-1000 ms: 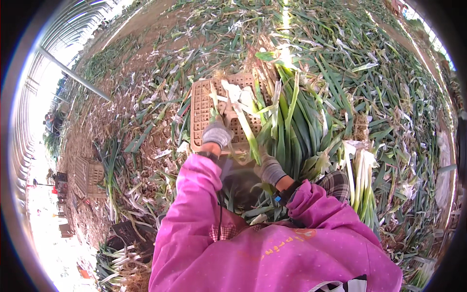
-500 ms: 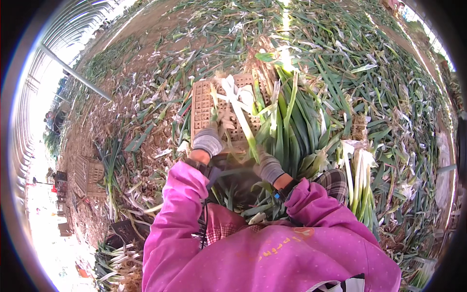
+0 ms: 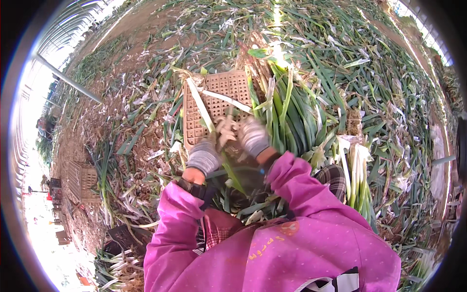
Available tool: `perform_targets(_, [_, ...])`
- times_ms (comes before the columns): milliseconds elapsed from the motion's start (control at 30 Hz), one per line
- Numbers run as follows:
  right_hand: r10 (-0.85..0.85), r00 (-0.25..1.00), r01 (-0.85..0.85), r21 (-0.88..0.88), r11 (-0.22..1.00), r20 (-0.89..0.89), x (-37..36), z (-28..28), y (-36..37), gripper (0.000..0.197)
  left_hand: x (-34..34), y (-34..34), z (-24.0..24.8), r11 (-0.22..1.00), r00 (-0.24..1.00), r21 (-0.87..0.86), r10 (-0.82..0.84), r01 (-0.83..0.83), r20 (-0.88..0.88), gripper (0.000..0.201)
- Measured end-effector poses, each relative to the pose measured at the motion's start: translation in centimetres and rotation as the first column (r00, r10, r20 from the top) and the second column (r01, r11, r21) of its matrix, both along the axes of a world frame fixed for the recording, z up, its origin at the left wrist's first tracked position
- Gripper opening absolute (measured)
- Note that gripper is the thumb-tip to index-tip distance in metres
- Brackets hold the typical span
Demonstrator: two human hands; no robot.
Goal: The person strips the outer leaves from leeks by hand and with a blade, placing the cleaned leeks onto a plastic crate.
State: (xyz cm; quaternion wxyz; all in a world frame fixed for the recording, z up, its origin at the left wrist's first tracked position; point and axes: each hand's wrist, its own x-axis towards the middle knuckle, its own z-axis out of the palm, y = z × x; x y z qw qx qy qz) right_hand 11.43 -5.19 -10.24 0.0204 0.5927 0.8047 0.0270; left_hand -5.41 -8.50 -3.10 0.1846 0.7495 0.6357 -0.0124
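Observation:
My left hand point(image 3: 204, 156), in a grey-white knit glove, is closed round a leek point(image 3: 200, 104). The leek's white stalk slants up and left over a tan perforated plastic crate point(image 3: 226, 83), and its green end hangs below the hand. My right hand point(image 3: 254, 137), gloved alike, is just right of it and smeared by motion, so its fingers cannot be made out. Between the hands is a blurred clump of pale, curled leaf pieces point(image 3: 225, 130). Another white stalk point(image 3: 227, 99) lies across the crate. Green leeks point(image 3: 296, 121) are heaped against the crate's right side.
A bunch of white-stemmed leeks point(image 3: 357, 170) lies beyond my right knee. Leaf scraps point(image 3: 194, 44) litter the ground. Another crate point(image 3: 82, 181) stands at the left, and pulled leeks with roots point(image 3: 121, 267) lie at lower left. A pale pole point(image 3: 68, 79) slants across the upper left.
Both hands have shifted: the right moved up and left toward the crate's middle, the left slightly down. The leek, formerly nearer the right hand, now passes through the left hand.

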Motion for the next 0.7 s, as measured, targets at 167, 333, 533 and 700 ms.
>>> perform_targets(167, [-0.220,0.943,0.243,0.065,0.968,-0.248,6.4,-3.2,5.2,0.023,4.4,0.2,0.8,0.976,0.989,-0.167,-0.146,0.142,-0.015,0.074])
perform_targets(333, [-0.402,0.872,0.385,-0.116,0.916,-0.280,5.1,-2.3,6.1,0.021,3.6,2.0,0.1,0.984,0.986,-0.083,-0.155,0.159,0.052,0.073])
perform_targets(533, [-0.393,0.663,0.299,-0.257,0.919,-0.637,7.5,-1.9,5.7,0.052,2.1,0.3,1.7,0.966,0.982,-0.178,-0.185,0.187,0.025,0.069])
perform_targets(700, [-0.276,0.665,0.081,-0.300,0.950,-0.694,7.7,-4.6,2.2,0.062,0.9,-2.7,2.0,0.972,0.979,-0.120,-0.198,0.202,0.047,0.072])
